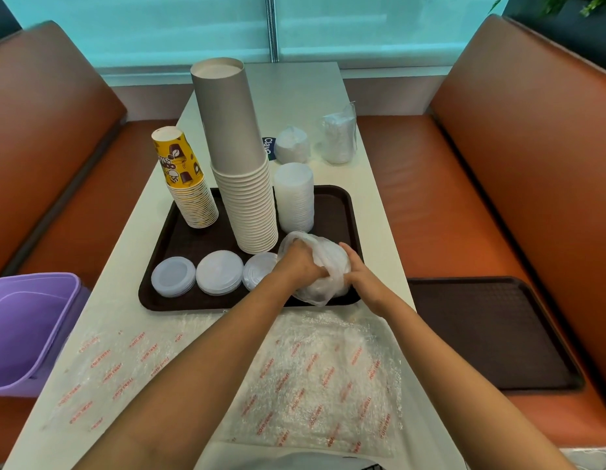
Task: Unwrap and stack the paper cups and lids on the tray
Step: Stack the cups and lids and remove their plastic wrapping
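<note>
Both hands (299, 264) (360, 278) grip wrapped lids (328, 266) at tray's (166, 296) right edge.

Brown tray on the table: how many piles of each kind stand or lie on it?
On the brown tray:
Cup stacks: 2 (yellow printed, grey)
Unwrapped lid piles: 4 (tall, low)
Wrapped bundles, held by both hands: 1
Total: 7

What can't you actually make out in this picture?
Head view only:
- Contents of the clear plastic bag: left hand, right hand and crumpled film hide them.
- Blue label: cut off by the tall grey paper cup stack.
- Two wrapped bundles at the far end: too small and hazy.
</note>
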The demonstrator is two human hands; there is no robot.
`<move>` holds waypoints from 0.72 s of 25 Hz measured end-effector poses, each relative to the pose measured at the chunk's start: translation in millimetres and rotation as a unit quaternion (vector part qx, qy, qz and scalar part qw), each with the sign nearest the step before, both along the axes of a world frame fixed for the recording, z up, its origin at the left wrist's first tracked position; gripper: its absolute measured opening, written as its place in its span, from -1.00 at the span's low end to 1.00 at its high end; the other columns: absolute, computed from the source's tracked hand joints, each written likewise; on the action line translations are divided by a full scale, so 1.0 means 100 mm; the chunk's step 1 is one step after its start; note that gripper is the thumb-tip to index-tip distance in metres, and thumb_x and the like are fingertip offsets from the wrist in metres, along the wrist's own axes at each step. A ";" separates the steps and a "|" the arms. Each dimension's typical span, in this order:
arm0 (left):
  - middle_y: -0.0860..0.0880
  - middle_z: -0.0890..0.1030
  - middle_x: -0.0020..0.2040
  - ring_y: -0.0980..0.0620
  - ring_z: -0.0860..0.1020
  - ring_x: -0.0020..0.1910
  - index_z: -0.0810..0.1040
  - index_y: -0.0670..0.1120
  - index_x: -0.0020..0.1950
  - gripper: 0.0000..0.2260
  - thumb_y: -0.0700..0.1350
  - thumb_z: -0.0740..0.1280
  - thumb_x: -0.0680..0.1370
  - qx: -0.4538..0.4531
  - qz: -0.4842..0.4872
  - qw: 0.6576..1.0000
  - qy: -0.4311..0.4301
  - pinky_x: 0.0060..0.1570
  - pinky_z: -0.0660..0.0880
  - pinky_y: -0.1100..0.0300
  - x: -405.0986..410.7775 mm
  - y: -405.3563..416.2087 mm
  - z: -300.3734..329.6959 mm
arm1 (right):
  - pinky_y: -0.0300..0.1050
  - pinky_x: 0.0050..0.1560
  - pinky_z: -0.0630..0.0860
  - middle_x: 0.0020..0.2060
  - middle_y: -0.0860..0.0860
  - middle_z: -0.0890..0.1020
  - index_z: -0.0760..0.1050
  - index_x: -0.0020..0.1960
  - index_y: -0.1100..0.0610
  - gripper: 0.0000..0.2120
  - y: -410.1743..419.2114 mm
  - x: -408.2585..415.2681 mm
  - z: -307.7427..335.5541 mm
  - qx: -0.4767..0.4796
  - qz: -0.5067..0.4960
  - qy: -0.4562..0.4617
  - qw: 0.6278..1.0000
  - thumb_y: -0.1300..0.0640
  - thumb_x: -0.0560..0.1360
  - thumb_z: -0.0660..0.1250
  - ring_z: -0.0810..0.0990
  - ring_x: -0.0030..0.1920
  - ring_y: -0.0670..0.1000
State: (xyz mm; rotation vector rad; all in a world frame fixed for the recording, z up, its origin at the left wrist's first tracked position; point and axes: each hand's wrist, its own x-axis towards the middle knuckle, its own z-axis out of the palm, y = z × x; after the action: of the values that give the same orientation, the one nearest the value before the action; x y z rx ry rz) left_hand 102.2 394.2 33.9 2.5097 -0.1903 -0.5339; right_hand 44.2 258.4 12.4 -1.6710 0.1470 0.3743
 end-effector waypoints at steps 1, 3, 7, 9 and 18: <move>-0.23 0.52 0.22 -0.15 0.50 0.19 0.42 -0.30 0.28 -0.52 -0.19 0.46 0.42 -0.008 0.006 1.000 0.000 -0.04 0.42 0.26 0.00 0.02 0.00 | -0.47 -0.02 0.40 0.22 -0.10 0.40 0.16 0.43 0.01 -0.32 -0.01 0.01 -0.01 -0.004 0.009 -0.012 1.000 0.24 0.35 0.25 0.42 0.15 -0.17; -0.26 0.45 0.28 -0.17 0.44 0.26 0.38 -0.32 0.30 -0.48 -0.15 0.46 0.43 -0.013 0.004 1.000 -0.013 0.06 0.41 0.23 -0.03 0.04 0.02 | -0.51 -0.02 0.40 0.23 -0.09 0.44 0.22 0.41 0.02 -0.52 -0.02 0.03 -0.05 -0.004 -0.002 -0.028 1.000 0.30 0.55 0.19 0.44 0.13 -0.23; -0.16 0.44 0.34 -0.06 0.39 0.32 0.33 -0.23 0.40 -0.36 0.05 0.43 0.45 0.008 -0.020 0.999 -0.030 0.28 0.27 0.20 -0.05 0.05 -0.05 | -0.29 0.19 0.36 0.20 -0.02 0.50 0.37 0.38 0.11 -0.67 -0.05 0.05 -0.18 -0.025 -0.077 -0.033 0.996 0.22 0.65 0.04 0.45 0.22 -0.05; -0.12 0.41 0.38 -0.02 0.35 0.36 0.29 -0.17 0.45 -0.35 0.09 0.40 0.47 0.020 -0.039 0.998 -0.037 0.32 0.21 0.24 -0.08 0.06 -0.05 | -0.20 0.13 0.40 0.10 0.02 0.56 0.48 0.24 0.15 -0.73 -0.04 0.06 -0.21 -0.053 -0.111 -0.040 0.992 0.21 0.64 0.08 0.50 0.12 -0.02; -0.13 0.40 0.39 -0.03 0.33 0.37 0.33 -0.21 0.42 -0.45 0.00 0.37 0.51 0.040 -0.084 0.990 -0.106 0.31 0.20 0.24 -0.05 0.15 -0.02 | -0.02 -0.04 0.43 -0.10 0.11 0.55 0.53 -0.14 0.25 -0.88 -0.24 0.10 -0.18 -0.396 -0.163 -0.093 0.899 0.28 0.52 0.23 0.48 -0.03 0.11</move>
State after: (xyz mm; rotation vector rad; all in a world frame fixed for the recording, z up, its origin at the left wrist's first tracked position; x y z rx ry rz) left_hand 96.8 409.3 32.3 2.6417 -0.4743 -0.3444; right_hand 54.3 234.6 -5.5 -2.4226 0.4791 -0.1382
